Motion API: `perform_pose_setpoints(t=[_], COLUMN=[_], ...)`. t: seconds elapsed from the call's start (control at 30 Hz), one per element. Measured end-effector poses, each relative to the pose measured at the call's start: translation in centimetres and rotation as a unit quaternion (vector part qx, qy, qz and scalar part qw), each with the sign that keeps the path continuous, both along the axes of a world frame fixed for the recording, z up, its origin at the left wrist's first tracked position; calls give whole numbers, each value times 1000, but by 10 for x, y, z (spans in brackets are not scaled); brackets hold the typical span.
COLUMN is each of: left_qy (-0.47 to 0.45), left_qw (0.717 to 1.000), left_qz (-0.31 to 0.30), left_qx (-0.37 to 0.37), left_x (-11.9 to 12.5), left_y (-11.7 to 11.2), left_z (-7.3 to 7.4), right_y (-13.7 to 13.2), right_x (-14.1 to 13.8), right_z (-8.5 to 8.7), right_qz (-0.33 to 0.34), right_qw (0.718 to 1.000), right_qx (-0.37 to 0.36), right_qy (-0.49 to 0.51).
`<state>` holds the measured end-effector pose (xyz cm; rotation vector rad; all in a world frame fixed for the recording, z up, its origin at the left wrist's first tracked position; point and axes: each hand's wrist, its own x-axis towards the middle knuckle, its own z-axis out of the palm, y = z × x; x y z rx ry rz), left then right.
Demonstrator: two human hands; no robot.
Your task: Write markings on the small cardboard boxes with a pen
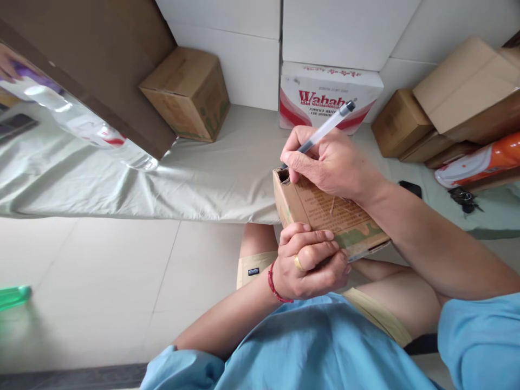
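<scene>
A small brown printed cardboard box (325, 214) rests tilted over my lap at the centre of the view. My left hand (311, 262), with a gold ring and a red thread at the wrist, grips its near end with fingers curled. My right hand (329, 162) holds a clear pen with a dark cap (325, 130), its tip pressed at the box's far top corner. I wear a light blue shirt and sit on a tiled floor.
A grey sheet (162, 173) covers a low surface ahead. On it stand a brown carton (187, 92), a white "Wahaha" water carton (329, 95) and several brown boxes (455, 103) at the right. A black phone (410, 188) and keys (465, 197) lie there. A green bottle (14, 296) lies far left.
</scene>
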<state>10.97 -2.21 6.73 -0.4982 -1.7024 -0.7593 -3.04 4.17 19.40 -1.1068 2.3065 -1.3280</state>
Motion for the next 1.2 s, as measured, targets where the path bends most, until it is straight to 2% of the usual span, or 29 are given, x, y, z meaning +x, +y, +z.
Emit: perform_pose_setpoints(t=[0.73,0.93,1.2], left_qy=[-20,-21,-11], left_qw=[1000,999,1000], left_qz=[13,12,20], left_qx=[-21,-22,-14], left_x=[2,3,1], left_y=[-2,-3,-1], left_z=[5,4,5], right_y=[-4,-4,-2], right_x=[-4,-7,-3], right_z=[0,-3,0], right_qz=[20,1,-28], right_qw=[1000,1000,1000], right_qx=[14,8,3], right_qy=[-5,-3,11])
